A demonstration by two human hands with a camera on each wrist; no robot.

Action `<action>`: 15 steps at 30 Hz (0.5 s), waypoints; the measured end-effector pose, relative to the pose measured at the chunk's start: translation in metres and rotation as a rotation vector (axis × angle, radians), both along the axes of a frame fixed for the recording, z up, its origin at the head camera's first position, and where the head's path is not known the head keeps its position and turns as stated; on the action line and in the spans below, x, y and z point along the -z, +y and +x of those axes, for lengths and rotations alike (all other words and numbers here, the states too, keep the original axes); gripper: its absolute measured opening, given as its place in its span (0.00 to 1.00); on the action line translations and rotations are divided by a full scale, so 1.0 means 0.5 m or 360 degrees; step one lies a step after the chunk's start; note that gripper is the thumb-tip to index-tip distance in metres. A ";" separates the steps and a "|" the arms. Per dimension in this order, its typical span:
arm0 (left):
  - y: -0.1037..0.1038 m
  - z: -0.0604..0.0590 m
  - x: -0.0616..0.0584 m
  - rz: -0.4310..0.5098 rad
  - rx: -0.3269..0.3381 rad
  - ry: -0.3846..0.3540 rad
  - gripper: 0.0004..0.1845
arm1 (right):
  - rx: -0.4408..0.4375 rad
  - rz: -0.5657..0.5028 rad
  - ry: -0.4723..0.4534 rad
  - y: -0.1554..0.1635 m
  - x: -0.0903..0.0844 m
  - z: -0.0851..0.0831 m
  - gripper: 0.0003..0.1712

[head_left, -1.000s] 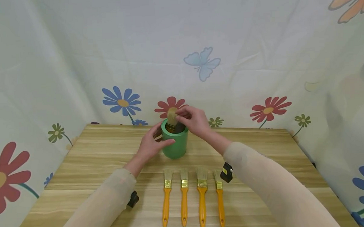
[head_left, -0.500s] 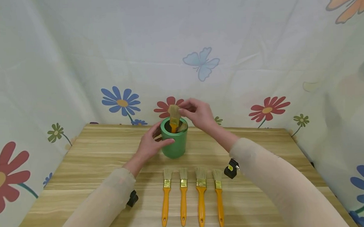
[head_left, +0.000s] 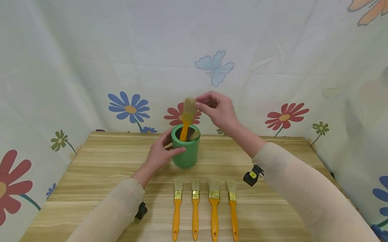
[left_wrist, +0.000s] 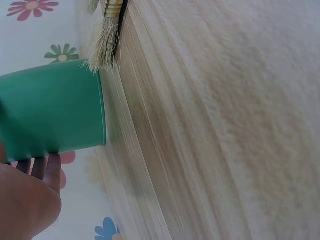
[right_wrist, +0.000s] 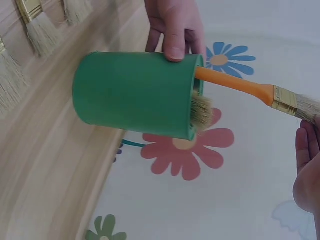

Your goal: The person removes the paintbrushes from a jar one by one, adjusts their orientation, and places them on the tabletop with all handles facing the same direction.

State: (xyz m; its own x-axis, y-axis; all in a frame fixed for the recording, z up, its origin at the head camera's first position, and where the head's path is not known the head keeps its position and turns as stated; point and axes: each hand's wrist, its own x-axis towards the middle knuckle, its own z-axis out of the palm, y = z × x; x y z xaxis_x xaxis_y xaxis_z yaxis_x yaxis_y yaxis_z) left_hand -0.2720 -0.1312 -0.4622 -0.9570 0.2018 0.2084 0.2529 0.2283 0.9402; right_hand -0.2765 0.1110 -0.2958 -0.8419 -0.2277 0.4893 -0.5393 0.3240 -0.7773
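In the head view a green cylindrical cup (head_left: 186, 156) stands upright near the back of the table, and my left hand (head_left: 160, 153) grips its left side. By the bristles, my right hand (head_left: 220, 111) pinches a paintbrush (head_left: 188, 116) above the cup. The orange handle (right_wrist: 235, 85) of that brush slants down, its lower end still inside the rim, as the right wrist view shows. Bristles of a second paintbrush (right_wrist: 202, 111) poke just past the rim. The left wrist view has the cup wall (left_wrist: 55, 110) with fingers (left_wrist: 53, 170) against it.
Several orange-handled paintbrushes lie in a row in front of the cup, bristles away from me, among them a wide one (head_left: 214, 209) and a leftmost one (head_left: 176, 210). Behind the wooden table (head_left: 112, 163) hangs a flower-printed cloth (head_left: 253, 79).
My right hand has risen and shifted right, drawing the pinched paintbrush upward so more of its orange handle shows. The left hand and the cup stay nearly in place.
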 end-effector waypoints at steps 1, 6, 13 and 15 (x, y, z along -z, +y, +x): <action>0.000 -0.001 0.000 -0.0006 -0.0001 0.0002 0.48 | 0.0003 -0.0030 -0.0008 0.003 -0.005 0.002 0.11; -0.001 -0.005 0.003 -0.0023 -0.0006 0.0007 0.48 | -0.0010 -0.0228 -0.0050 0.026 -0.027 0.007 0.10; -0.002 -0.005 0.007 -0.0012 0.0001 0.0014 0.48 | -0.0038 -0.0459 -0.0094 0.062 -0.046 0.010 0.09; -0.003 -0.006 0.007 -0.0006 -0.0003 0.0008 0.48 | -0.0050 -0.0485 -0.0107 0.072 -0.049 0.013 0.08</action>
